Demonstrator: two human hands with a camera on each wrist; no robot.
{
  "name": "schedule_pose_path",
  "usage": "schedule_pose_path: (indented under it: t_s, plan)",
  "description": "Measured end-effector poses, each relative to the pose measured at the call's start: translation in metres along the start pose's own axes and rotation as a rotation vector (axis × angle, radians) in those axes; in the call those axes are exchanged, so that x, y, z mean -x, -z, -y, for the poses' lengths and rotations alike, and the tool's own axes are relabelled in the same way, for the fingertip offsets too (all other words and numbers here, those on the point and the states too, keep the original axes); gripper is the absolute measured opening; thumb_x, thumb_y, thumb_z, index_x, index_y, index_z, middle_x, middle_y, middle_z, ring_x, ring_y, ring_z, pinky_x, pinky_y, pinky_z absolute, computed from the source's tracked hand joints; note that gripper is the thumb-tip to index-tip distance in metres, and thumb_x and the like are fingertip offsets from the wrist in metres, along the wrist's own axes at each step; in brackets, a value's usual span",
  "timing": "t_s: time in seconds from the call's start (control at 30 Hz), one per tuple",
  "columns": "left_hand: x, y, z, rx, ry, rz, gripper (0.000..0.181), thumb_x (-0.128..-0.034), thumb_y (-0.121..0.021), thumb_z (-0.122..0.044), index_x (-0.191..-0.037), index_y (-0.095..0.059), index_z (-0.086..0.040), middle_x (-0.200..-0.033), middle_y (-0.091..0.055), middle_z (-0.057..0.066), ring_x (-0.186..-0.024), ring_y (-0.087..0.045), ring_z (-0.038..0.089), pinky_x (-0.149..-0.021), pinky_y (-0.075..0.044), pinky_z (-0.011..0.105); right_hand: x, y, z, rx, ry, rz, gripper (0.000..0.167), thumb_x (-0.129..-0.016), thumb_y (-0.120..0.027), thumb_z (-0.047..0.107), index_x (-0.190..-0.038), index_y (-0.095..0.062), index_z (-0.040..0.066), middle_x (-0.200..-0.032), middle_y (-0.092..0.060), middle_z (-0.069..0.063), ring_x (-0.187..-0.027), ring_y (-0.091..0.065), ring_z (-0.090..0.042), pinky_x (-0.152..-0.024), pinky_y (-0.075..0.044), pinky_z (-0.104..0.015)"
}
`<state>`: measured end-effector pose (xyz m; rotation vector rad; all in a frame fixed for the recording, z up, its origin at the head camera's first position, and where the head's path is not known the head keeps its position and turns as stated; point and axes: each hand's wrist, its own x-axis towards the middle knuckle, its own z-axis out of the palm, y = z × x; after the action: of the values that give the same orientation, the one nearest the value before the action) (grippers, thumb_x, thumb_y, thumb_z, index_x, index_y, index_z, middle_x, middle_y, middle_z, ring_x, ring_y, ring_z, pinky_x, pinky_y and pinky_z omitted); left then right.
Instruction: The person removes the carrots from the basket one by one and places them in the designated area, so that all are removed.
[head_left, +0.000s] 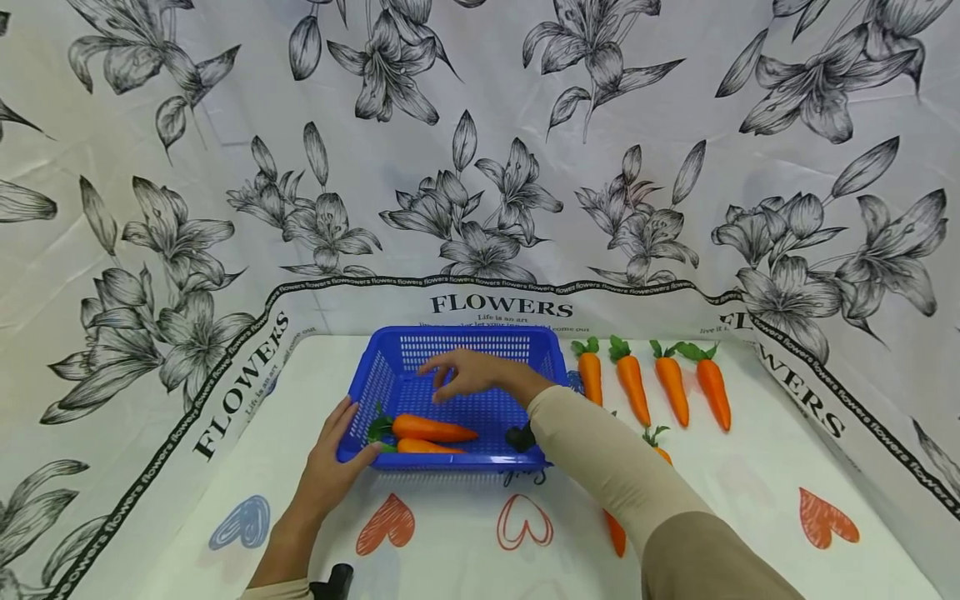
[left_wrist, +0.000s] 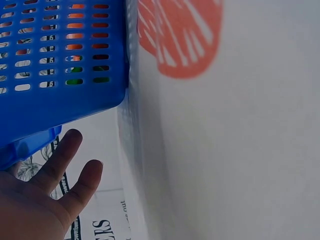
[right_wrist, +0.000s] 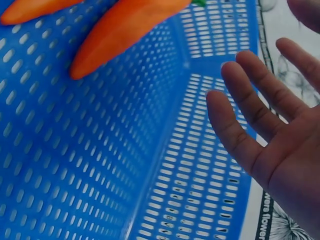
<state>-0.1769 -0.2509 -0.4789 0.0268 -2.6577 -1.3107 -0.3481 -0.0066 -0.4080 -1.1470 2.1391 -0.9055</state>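
Observation:
A blue plastic basket (head_left: 468, 460) with slotted walls stands on the table. Inside it, at the front left, lie two orange carrots with green tops: one carrot (head_left: 431, 428) behind, another carrot (head_left: 427, 447) against the front wall. My left hand (head_left: 327, 467) holds the basket's front left corner, thumb over the rim and fingers along the outside; two of its fingers (left_wrist: 82, 187) stretch out in the left wrist view. Above the basket's inside hovers my right hand (head_left: 468, 372), fingers spread and loosely bent in the right wrist view, with nothing in them.
Right of the basket, several carrots (head_left: 671, 390) lie in a row. Nearer, my right sleeve (head_left: 607, 450) partly covers more carrots, one tip (head_left: 615, 533) showing. The white table (head_left: 442, 542) bears printed hearts; a flowered cloth (head_left: 495, 242) hangs behind and at both sides.

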Motion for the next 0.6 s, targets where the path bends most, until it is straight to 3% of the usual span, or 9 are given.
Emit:
schedule_pose_path:
  t_s: [0.23,0.4,0.6]
  plan:
    - [0.001,0.000,-0.001,0.004,-0.011,0.000,0.080,-0.0883,-0.066,-0.041,-0.153,-0.028,-0.014,-0.159,-0.015,0.005,-0.141,-0.017,0.043,-0.100,-0.029,0.065,-0.009,-0.008,-0.007,0.098,-0.028,0.049,0.054,-0.089,-0.071,0.024,-0.139,-0.053,0.020,-0.113,-0.064,-0.005,-0.100,-0.059,-0.016,-0.080,-0.052,-0.029]
    - [0.002,-0.001,-0.001,0.000,-0.014,0.000,0.081,-0.0882,-0.066,-0.042,-0.154,-0.027,-0.014,-0.159,-0.014,0.005,-0.141,-0.016,0.043,-0.100,-0.027,0.066,-0.013,-0.016,-0.009,0.153,-0.089,0.119,0.057,-0.089,-0.070,0.027,-0.141,-0.050,0.018,-0.110,-0.063,0.001,-0.099,-0.059,-0.015,-0.084,-0.051,-0.031]
    - [0.001,-0.001,-0.001,-0.002,-0.006,-0.001,0.081,-0.0879,-0.066,-0.042,-0.154,-0.028,-0.015,-0.160,-0.014,0.004,-0.141,-0.017,0.043,-0.099,-0.028,0.065,-0.016,-0.021,-0.008,0.098,-0.150,0.172,0.057,-0.090,-0.070,0.025,-0.142,-0.049,0.018,-0.112,-0.061,-0.002,-0.095,-0.061,-0.018,-0.079,-0.055,-0.037]
